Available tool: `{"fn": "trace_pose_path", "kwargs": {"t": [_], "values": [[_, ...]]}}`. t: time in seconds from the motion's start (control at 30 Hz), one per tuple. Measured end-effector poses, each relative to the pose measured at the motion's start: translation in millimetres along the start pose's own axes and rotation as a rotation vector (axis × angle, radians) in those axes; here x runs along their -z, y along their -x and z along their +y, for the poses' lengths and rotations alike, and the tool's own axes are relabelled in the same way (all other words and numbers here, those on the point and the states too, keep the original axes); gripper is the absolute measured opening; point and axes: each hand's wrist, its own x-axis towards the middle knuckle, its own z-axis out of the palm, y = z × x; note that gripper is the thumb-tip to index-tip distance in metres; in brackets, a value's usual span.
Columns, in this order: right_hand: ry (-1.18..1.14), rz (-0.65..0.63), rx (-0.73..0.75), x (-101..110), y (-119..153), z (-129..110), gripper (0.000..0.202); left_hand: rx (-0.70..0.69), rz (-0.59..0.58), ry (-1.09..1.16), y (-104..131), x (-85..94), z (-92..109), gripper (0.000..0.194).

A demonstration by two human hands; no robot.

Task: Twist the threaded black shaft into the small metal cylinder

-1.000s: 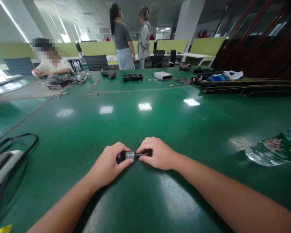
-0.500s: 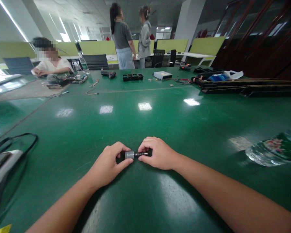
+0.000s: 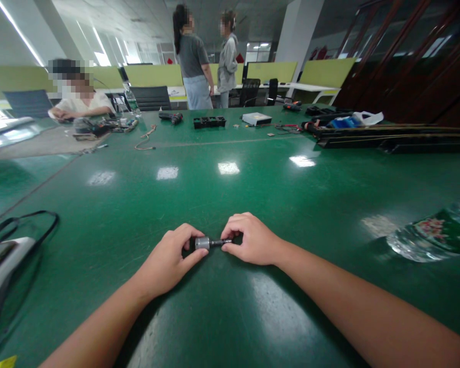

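Note:
My left hand (image 3: 172, 253) pinches a small grey metal cylinder (image 3: 202, 243) between thumb and fingers, just above or on the green table (image 3: 222, 317). A thin dark shaft (image 3: 216, 244) with bright bands juts from the cylinder's right end, lying roughly level. The thumb and fingers of my right hand (image 3: 249, 239) are closed around the shaft's far end, whose tip is partly covered. A short stretch of shaft shows between the two hands.
At right lies a clear water bottle (image 3: 429, 235). A white-framed device (image 3: 7, 263) with a black strap (image 3: 42, 214) is at left. Across the table are a power drill (image 3: 171, 118), a black part (image 3: 209, 122), a silver box (image 3: 256, 119) and black rails (image 3: 398, 137). Three people are beyond.
My right fingertips have shifted slightly right along the shaft, baring more of it next to the cylinder. My left hand and the cylinder have moved a touch left.

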Motion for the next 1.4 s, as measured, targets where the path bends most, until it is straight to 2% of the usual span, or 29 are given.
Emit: {"fn": "trace_pose_path", "kwargs": {"t": [0.1,0.2,0.23,0.4,0.73,0.8,0.93,1.0,1.4], "values": [[0.029,0.023,-0.059,5.4,-1.2,10.5,0.006,0.034,0.020,0.011,-1.0,0.4,0.2,0.022],[-0.006,0.149,-0.240,10.0,-2.1,22.5,0.003,0.072,0.038,0.018,-2.6,0.9,1.8,0.024],[-0.025,0.154,-0.258,10.7,-2.2,24.8,0.003,0.079,0.039,0.022,-2.9,1.0,2.4,0.024],[0.025,0.036,-0.091,8.4,-1.8,19.4,0.007,0.077,0.052,0.029,-2.1,1.3,3.8,0.022],[0.016,0.035,-0.040,2.3,-2.6,8.1,0.006,0.040,0.033,0.029,-1.0,0.9,-1.7,0.021],[-0.023,0.041,-0.016,0.0,-1.9,6.7,0.012,0.040,0.026,0.027,-1.2,0.4,-2.2,0.021],[-0.134,0.033,0.028,-2.6,0.5,3.7,0.038,0.039,0.025,0.022,-1.2,-0.3,-2.2,0.020],[-0.165,0.025,0.039,-2.4,1.3,2.5,0.043,0.033,0.029,0.018,-1.0,-0.3,-1.9,0.020],[-0.129,0.027,0.055,-5.0,1.4,2.9,0.036,0.031,0.009,0.020,-1.3,0.5,-1.5,0.021]]}}
